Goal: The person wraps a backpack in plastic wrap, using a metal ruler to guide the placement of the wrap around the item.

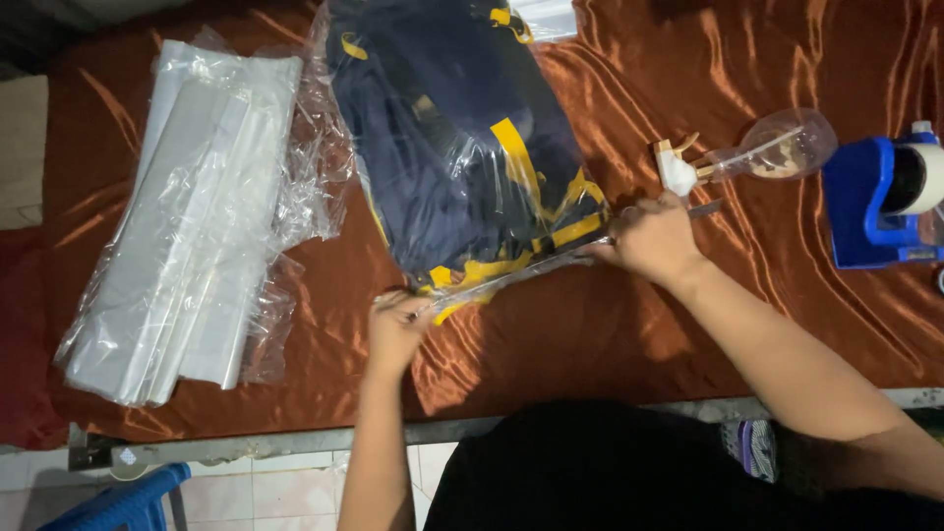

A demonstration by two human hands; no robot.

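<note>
Both hands work at the near edge of the worktop [629, 324]: the left hand [395, 329] pinches one end of the clear bag's flap, the right hand [651, 236] grips the other end. The bagged navy-and-yellow garment [462, 147] lies mid-worktop. Keeping the flap taut and level should give a clean fold.

Clear plastic bag [462, 147] w/ folded navy-and-yellow garment inside, centre of table, open end pinched by left hand [395, 329] & right hand [651, 236]. Stack of empty clear bags [187, 226] lies well to its left.
</note>
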